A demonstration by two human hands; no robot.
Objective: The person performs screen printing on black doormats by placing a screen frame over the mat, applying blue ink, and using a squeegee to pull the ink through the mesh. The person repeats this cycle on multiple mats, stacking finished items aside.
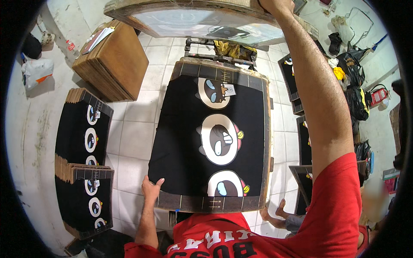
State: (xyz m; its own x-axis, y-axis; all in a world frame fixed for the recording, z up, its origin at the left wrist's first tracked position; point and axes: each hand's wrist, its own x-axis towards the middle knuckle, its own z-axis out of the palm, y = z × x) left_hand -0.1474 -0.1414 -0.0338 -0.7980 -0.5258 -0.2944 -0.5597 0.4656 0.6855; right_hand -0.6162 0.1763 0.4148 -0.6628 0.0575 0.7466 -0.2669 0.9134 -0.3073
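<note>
The right hand (pixel 277 6) is at the raised framed screen (pixel 185 26), probably to keep it clear of the cloth; cut off by the view, I cannot tell its grip. The left hand (pixel 151 189), thumb and fingers apart, seems to steady the board (pixel 185 203). Just rightward and beyond it, the black cloth (pixel 178 137) lies flat, showing pale-ringed cartoon faces.

Black cloth (pixel 178 142) lies spread almost flat on a dark, pale-marked board (pixel 185 203), its column of three white-ringed cartoon faces (pixel 219 144) set right of center, the nearest one cut off at the cloth's near edge. Beyond the board's far edge, a wood-edged, pale-faced screen frame (pixel 183 24) stands tilted up.
</note>
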